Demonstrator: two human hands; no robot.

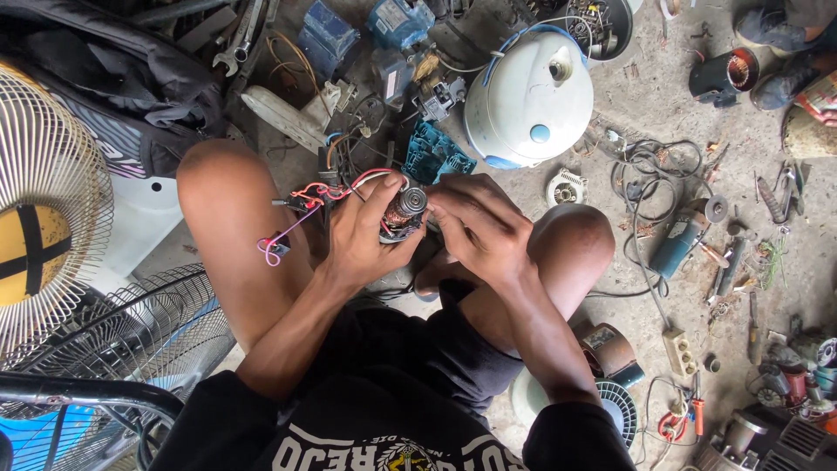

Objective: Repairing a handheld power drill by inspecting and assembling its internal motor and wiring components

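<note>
Between my knees, both hands close around a small electric motor (404, 211) with copper windings and a dark metal end. My left hand (366, 234) grips it from the left, thumb up along its side. My right hand (473, 225) holds it from the right, fingers curled over the top. Red, white and pink wires (307, 202) run from the motor leftward across my left knee, ending in a small connector (275, 249). Most of the motor's body is hidden by my fingers.
A white domed appliance housing (528, 98) lies ahead. Fan grilles (48, 214) stand at the left, blue tool casings (434, 155) and wrenches (237, 39) at the top. An angle grinder (683, 241), cables, a power strip (679, 351) and loose parts cover the concrete floor on the right.
</note>
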